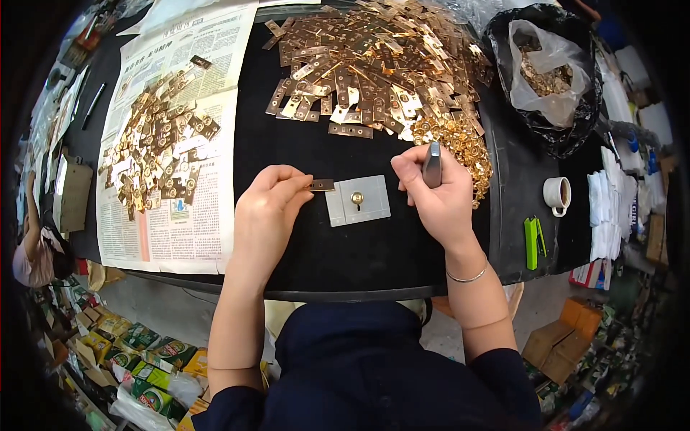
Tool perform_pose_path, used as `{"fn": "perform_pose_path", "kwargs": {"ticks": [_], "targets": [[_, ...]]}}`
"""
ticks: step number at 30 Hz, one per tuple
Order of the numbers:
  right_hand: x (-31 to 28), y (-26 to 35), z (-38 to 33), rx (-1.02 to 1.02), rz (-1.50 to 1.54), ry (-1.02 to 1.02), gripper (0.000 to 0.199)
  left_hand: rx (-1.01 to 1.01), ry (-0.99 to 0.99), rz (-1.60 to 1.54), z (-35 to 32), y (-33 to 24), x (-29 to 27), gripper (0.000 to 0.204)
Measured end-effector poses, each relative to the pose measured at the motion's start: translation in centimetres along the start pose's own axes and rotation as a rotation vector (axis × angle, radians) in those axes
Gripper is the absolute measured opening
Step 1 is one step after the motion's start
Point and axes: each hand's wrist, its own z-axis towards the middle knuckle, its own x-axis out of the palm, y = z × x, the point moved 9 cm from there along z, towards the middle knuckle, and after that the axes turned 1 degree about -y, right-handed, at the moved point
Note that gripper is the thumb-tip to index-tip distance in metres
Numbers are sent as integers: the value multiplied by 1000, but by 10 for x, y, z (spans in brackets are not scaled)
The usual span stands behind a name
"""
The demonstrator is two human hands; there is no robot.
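Between finger and thumb of my left hand is a small flat gold metal plate with holes, its end at the edge of a pale grey square block. On the block sits a small round gold fitting with a dark slot or pin below it. My right hand, to the right of the block, is closed around a grey metal tool; its kind is hard to tell because the fingers hide most of it. Just beyond that hand lies a heap of small gold rings.
Loose gold plates are heaped at the back. More plates with round fittings lie on a newspaper at left. At right are a black bag, a white cup and a green stapler. A pen lies far left.
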Motion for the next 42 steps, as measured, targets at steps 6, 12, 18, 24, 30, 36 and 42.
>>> {"fn": "perform_pose_path", "kwargs": {"ticks": [6,12,18,24,30,36,42], "targets": [[1,1,0,22,29,-7,21,51,38,63,-2,-4,-1,19],[0,4,0,24,12,-3,18,18,65,17,-2,-4,0,18],[1,1,1,25,-9,-6,17,-29,-20,-51,-4,-6,-3,19],[3,0,2,35,-8,0,17,118,-76,-111,-9,-35,22,19],[1,-3,1,71,-50,14,16,190,-67,17,-8,-41,34,20],[4,1,1,-18,-88,53,13,152,-36,9,-9,-38,36,21],[2,0,1,4,-96,65,16,81,0,50,-2,-34,35,21]]}}
